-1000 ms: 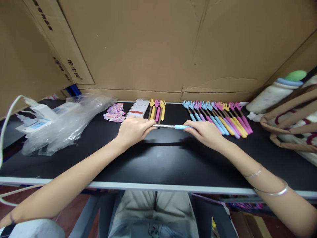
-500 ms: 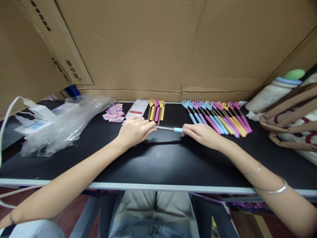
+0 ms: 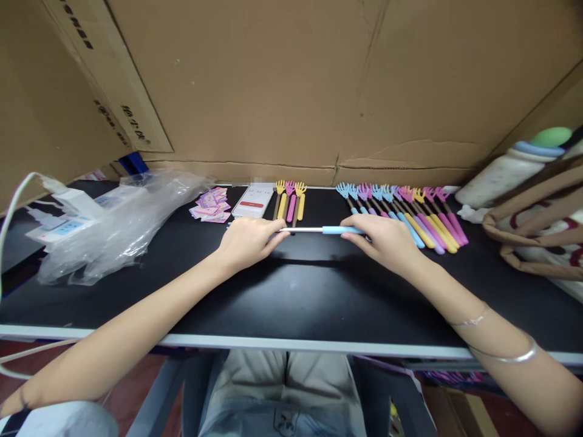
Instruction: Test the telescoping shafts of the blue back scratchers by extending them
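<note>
Head cam: left hand and right hand both hold one blue-handled metal-rod back scratcher. It's level and low over the black worktop, mid-width, closer to the rear edge. L fingers are pinched on the silver rod end, R fingers wrapped tight on the blue grip. Just behind the R hand there's a row of pink, blue, yellow and purple hand-shaped scratchers by the rear edge. Behind the L hand are 3 more scratchers beside a white smartphone, w/ a crumpled clear plastic bag toward the left rear corner.

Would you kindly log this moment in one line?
item: blue-handled telescopic metal back scratcher, horizontal | left hand: grips rod end | right hand: grips handle
</note>
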A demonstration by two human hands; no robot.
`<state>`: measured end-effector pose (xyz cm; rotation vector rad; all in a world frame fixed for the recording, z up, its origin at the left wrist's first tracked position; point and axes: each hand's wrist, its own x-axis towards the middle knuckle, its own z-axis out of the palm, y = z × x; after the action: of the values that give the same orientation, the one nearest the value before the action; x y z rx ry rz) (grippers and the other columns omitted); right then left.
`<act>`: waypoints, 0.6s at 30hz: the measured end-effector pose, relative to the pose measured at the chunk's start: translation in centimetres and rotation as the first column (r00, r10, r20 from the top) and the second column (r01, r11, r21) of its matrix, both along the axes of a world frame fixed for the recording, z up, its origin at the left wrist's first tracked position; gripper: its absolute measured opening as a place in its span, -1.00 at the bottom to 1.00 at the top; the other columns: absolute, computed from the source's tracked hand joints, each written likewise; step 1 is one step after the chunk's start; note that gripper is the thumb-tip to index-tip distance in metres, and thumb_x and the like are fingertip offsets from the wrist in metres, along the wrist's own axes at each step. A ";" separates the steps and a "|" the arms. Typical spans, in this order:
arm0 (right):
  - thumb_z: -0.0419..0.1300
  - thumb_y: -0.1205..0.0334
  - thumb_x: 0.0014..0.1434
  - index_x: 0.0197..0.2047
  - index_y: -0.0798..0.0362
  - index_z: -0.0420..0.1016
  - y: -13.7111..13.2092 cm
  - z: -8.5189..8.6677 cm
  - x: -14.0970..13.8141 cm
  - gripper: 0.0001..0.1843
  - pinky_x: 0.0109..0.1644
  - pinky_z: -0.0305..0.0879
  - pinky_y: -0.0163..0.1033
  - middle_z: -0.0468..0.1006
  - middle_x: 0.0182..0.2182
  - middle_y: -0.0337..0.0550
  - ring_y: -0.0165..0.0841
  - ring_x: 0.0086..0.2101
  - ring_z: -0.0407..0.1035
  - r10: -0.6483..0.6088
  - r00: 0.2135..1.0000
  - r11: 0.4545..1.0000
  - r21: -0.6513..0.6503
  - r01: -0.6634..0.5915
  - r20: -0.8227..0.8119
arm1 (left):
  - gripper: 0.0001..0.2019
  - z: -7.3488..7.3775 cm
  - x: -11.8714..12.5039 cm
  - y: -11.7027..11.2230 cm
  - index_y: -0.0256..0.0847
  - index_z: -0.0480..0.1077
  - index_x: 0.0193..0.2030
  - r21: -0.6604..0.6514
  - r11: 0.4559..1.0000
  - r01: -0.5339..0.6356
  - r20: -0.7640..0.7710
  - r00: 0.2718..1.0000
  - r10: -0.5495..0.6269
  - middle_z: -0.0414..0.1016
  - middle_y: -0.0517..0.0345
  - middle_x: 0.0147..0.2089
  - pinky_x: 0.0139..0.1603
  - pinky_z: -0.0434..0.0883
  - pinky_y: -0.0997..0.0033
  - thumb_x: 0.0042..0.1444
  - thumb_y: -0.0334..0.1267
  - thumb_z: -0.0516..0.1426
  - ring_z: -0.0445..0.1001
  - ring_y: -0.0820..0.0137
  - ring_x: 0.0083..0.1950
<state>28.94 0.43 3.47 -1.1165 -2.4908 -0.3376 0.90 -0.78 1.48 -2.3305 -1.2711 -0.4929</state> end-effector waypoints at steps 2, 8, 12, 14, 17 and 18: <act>-0.07 0.02 0.30 -0.18 0.00 0.40 0.1 -0.2 0.1 -0.69 -0.38 0.11 -0.32 0.57 -0.33 -0.21 -0.41 -0.38 0.41 0.010 1.000 1.000 -0.015 -0.010 0.009 | -0.68 -0.1 -0.2 0.1 -0.15 0.39 -0.29 0.039 0.999 0.037 0.006 0.999 -0.037 0.52 0.19 -0.46 -0.52 0.02 0.44 0.29 -0.08 -0.11 0.44 0.39 -0.48; -0.13 0.02 0.32 -0.22 0.00 0.43 0.3 -0.6 0.1 -0.63 -0.42 0.03 -0.31 0.53 -0.42 -0.21 -0.39 -0.41 0.38 -0.032 0.999 0.999 -0.002 0.032 0.040 | -0.64 -0.2 -0.4 0.3 -0.18 0.36 -0.38 0.145 0.985 0.088 -0.018 0.996 -0.086 0.44 0.21 -0.53 -0.51 0.02 0.43 0.31 -0.09 -0.12 0.37 0.45 -0.52; -0.14 0.01 0.31 -0.27 0.01 0.42 0.3 -0.3 -0.1 -0.61 -0.44 -0.01 -0.31 0.47 -0.50 -0.22 -0.40 -0.49 0.30 -0.058 0.998 0.973 -0.220 0.062 0.024 | -0.65 0.0 -0.3 0.2 -0.19 0.35 -0.41 0.215 0.970 0.118 -0.058 0.993 -0.108 0.41 0.22 -0.56 -0.47 0.05 0.42 0.30 -0.09 -0.09 0.35 0.45 -0.53; -0.14 0.00 0.30 -0.32 0.03 0.41 0.3 0.0 -0.1 -0.59 -0.40 0.04 -0.32 0.44 -0.50 -0.22 -0.42 -0.48 0.28 -0.020 0.999 0.908 -0.419 0.002 -0.039 | -0.67 0.2 -0.2 0.1 -0.19 0.34 -0.41 0.245 0.959 0.142 -0.098 0.988 -0.121 0.40 0.22 -0.57 -0.44 0.07 0.41 0.29 -0.10 -0.06 0.34 0.45 -0.52; -0.15 -0.07 0.28 -0.35 0.08 0.39 0.4 0.4 0.2 -0.53 -0.42 0.08 -0.34 0.34 -0.52 -0.23 -0.46 -0.51 0.20 0.042 0.985 0.686 -0.712 -0.151 -0.168 | -0.70 0.3 0.2 -0.2 -0.20 0.33 -0.42 0.290 0.940 0.178 -0.154 0.978 -0.138 0.38 0.24 -0.58 -0.43 0.08 0.39 0.27 -0.11 -0.03 0.35 0.44 -0.51; -0.16 -0.10 0.27 -0.34 0.10 0.38 0.5 0.4 0.4 -0.51 -0.46 0.06 -0.35 0.27 -0.56 -0.26 -0.48 -0.55 0.14 0.040 0.980 0.598 -0.782 -0.179 -0.193 | -0.70 0.3 0.3 -0.3 -0.20 0.33 -0.42 0.298 0.936 0.186 -0.164 0.976 -0.142 0.38 0.24 -0.58 -0.43 0.08 0.39 0.27 -0.12 -0.02 0.35 0.44 -0.51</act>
<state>29.32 0.89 3.90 -1.1885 -2.5651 0.9927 1.18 -1.10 1.75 -2.1674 -0.8670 -0.5313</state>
